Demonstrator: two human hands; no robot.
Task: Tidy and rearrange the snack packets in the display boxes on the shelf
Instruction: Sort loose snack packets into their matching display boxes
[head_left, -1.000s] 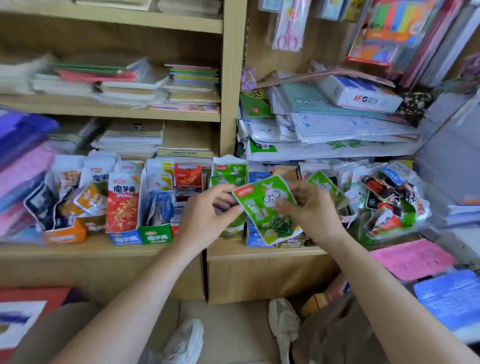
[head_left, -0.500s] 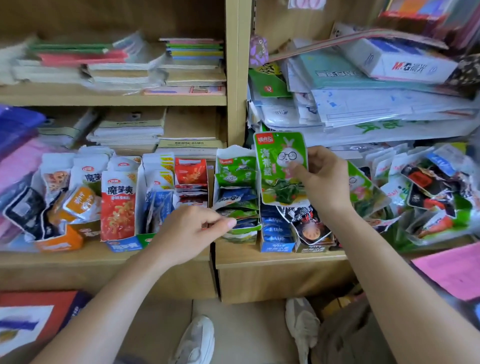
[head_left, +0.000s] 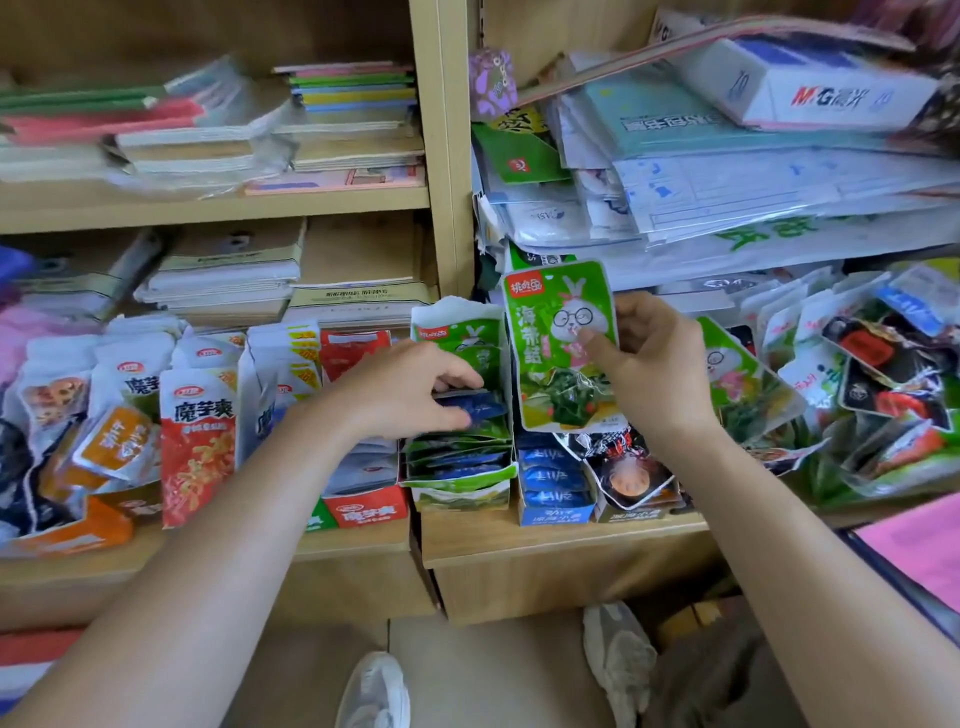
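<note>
Access to the snack shelf. The opening of the green display box (head_left: 462, 493) is occupied by the left hand (head_left: 415, 389), by which a blue packet (head_left: 485, 404) is pinched atop the stack within. The blue box (head_left: 553, 512) just beside it is screened in front by the green packet (head_left: 558, 348) held upright in the right hand (head_left: 657, 364). Headroom is limited by the overhanging paper stack (head_left: 727, 208); the right side is blocked by a heap of loose packets (head_left: 857, 395). A bare strip of shelf edge (head_left: 545, 540) is seen before the boxes.
</note>
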